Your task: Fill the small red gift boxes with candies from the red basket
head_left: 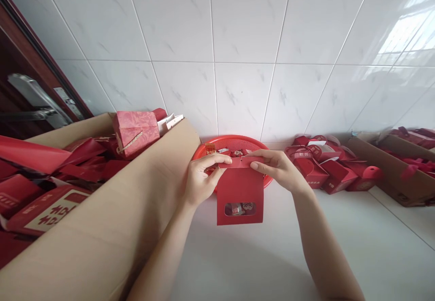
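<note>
Both hands pinch the top flap of a red paper gift box (240, 187), one at each end. My left hand (204, 174) grips the flap's left corner between thumb and fingers. At the right corner, my right hand (275, 167) does the same. The box hangs upright, and wrapped pieces show through the clear window low on its front. Just behind it sits a red plastic basket (261, 146) holding small wrapped sweets (222, 150); the box and hands hide part of it.
A large cardboard box (149, 187) full of red gift boxes and bags stands on the left, near a dark door (20, 60). Several red boxes (316, 160) are piled on the right, beside another cardboard box (390, 174). White tiles (244, 20) cover the wall behind.
</note>
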